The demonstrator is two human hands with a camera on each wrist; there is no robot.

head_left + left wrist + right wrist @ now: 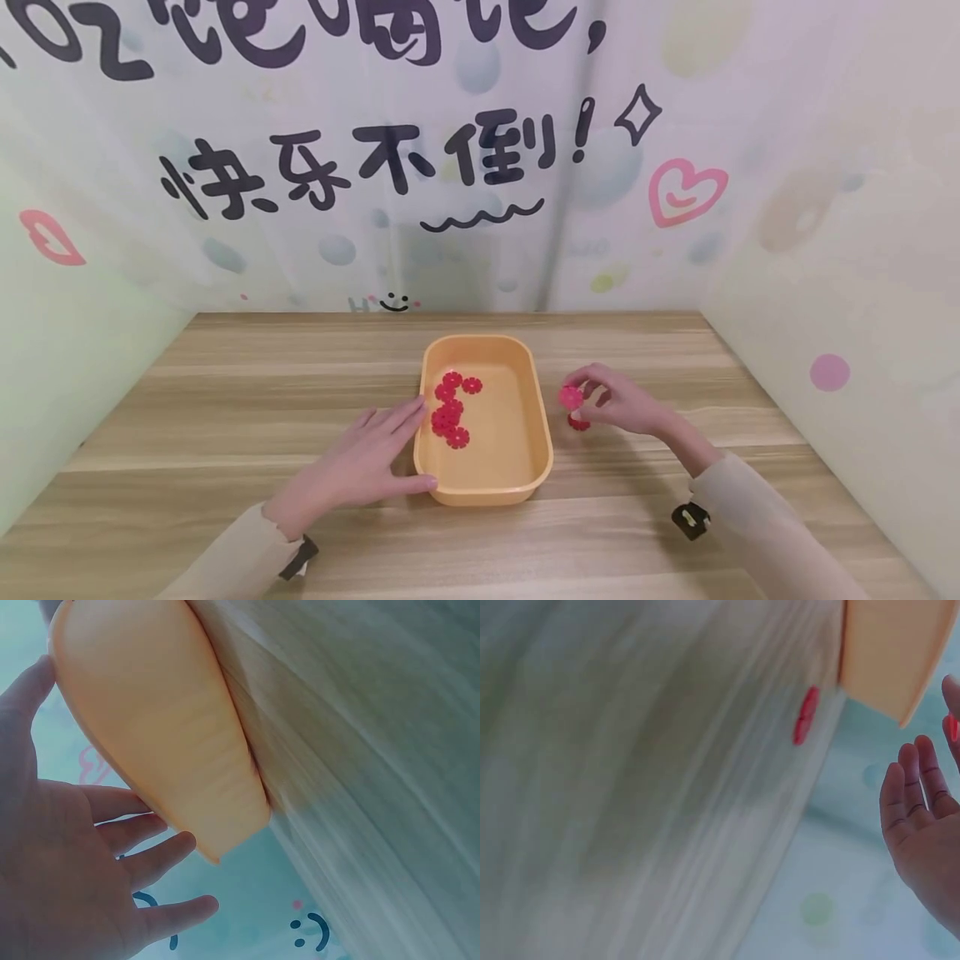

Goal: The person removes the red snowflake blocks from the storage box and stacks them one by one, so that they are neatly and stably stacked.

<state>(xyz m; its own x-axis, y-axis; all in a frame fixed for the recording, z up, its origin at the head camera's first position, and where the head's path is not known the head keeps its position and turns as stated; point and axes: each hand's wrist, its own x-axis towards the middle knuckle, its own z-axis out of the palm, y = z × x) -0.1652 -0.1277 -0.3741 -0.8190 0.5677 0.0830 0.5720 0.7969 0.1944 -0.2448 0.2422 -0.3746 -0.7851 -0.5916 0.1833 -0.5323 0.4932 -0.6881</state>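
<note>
An orange plastic tray (506,425) stands on the wooden table, with several red flower-shaped plastic discs (447,415) grouped along its left side. My left hand (360,458) rests its fingers on the tray's left rim, thumb at the near-left corner. In the left wrist view, those fingers (161,862) lie extended along the tray's outer wall. Right of the tray, my right hand (618,402) pinches a pinkish-red flower-shaped disc (571,397) between thumb and index finger, above the table. Another red disc (805,716) lies on the tabletop beneath that hand.
The wooden table (262,392) reaches back to a white printed curtain (300,250) with dark lettering. Pale walls (847,292) border it at both sides. Both wrists carry small dark devices (690,520) under light sleeves.
</note>
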